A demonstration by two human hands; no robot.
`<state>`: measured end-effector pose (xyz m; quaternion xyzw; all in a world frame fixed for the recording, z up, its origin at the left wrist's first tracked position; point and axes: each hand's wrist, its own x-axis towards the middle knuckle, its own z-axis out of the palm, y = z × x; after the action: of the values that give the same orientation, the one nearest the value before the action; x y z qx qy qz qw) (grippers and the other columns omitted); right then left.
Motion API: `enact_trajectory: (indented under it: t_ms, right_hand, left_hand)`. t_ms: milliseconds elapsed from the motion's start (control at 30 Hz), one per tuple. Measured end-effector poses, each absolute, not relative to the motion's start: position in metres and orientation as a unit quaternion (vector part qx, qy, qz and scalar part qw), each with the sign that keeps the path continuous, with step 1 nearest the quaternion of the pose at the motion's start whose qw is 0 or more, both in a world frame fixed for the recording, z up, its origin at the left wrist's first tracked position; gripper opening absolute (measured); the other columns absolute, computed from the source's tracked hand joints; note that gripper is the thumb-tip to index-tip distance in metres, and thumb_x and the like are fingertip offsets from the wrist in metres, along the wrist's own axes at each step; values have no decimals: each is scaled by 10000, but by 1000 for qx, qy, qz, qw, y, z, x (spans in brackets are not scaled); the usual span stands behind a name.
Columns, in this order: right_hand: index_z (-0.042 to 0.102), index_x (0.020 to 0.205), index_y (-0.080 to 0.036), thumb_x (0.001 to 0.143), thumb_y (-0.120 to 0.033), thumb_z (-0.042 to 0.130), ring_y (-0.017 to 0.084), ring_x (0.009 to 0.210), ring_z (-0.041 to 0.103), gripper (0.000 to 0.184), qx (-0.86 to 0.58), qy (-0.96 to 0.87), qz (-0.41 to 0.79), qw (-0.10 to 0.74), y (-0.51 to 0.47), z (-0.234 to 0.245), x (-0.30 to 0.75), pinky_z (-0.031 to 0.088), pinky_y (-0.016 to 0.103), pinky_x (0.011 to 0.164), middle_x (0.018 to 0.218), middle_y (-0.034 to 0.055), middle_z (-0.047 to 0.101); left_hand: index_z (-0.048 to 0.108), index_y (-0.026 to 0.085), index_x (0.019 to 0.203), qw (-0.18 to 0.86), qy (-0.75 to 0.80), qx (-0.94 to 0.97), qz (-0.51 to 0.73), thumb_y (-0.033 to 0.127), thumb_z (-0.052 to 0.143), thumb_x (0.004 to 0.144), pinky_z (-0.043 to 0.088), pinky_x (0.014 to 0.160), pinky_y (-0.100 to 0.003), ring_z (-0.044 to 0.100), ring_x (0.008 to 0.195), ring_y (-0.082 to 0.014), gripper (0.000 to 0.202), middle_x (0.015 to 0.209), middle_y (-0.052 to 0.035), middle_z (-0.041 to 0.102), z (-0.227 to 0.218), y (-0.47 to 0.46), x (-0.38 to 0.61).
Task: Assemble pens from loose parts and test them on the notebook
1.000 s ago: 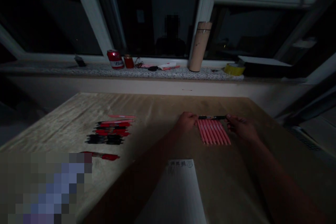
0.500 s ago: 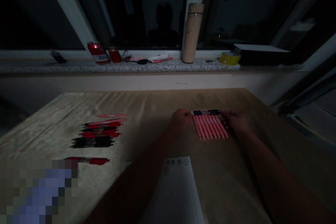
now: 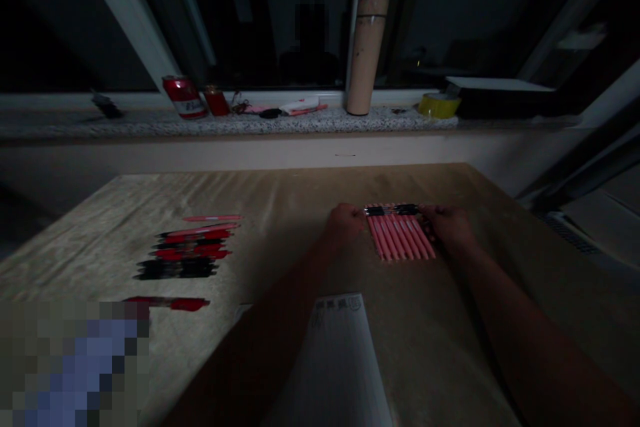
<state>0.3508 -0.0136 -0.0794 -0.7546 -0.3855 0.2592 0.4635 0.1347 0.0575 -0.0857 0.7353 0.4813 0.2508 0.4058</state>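
A row of several pink pens point(image 3: 401, 239) lies side by side on the wooden table point(image 3: 300, 200). Across their far ends lies a black pen point(image 3: 391, 209). My left hand point(image 3: 344, 223) pinches the black pen's left end and my right hand point(image 3: 450, 227) pinches its right end. Both hands rest on the table on either side of the pink row, fingers curled.
Red and black pens point(image 3: 187, 255) lie in a stack at the table's left, one red pen point(image 3: 167, 303) apart. A white sheet point(image 3: 340, 353) lies near me. On the windowsill stand a red can point(image 3: 183, 96), a tall tan flask point(image 3: 365, 57) and a yellow tape roll point(image 3: 439, 105).
The black pen, held at both ends, came down from just beyond the pink pens onto their far ends. My hands closed in beside the row. The camera tilted down.
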Motion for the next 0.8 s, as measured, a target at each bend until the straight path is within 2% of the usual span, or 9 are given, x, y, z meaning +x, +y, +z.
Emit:
enact_trajectory:
  t_ms: [200, 600, 800]
  right_hand:
    - [543, 535, -177, 703, -473, 613, 102, 292, 417, 348, -756, -391, 254, 459, -14, -80, 352, 304, 236, 333, 361, -22, 481]
    - [553, 546, -166, 731, -454, 572, 108, 304, 437, 342, -750, -380, 259, 476, -17, -76, 348, 320, 234, 335, 400, -2, 524]
    - [554, 522, -169, 740, -433, 557, 109, 297, 441, 343, -745, -385, 257, 480, -17, -75, 347, 321, 232, 336, 385, -6, 518]
  left_hand:
    - [575, 116, 565, 393, 477, 745, 253, 269, 472, 786, 277, 480, -220, 412, 486, -94, 288, 473, -7, 487, -85, 57, 135]
    - [583, 127, 536, 400, 484, 741, 237, 358, 453, 802, 290, 466, -211, 447, 461, -100, 376, 414, 5, 442, -80, 55, 129]
    - [595, 130, 574, 411, 489, 729, 245, 332, 470, 788, 300, 460, -204, 456, 460, -94, 319, 460, -3, 497, -83, 56, 129]
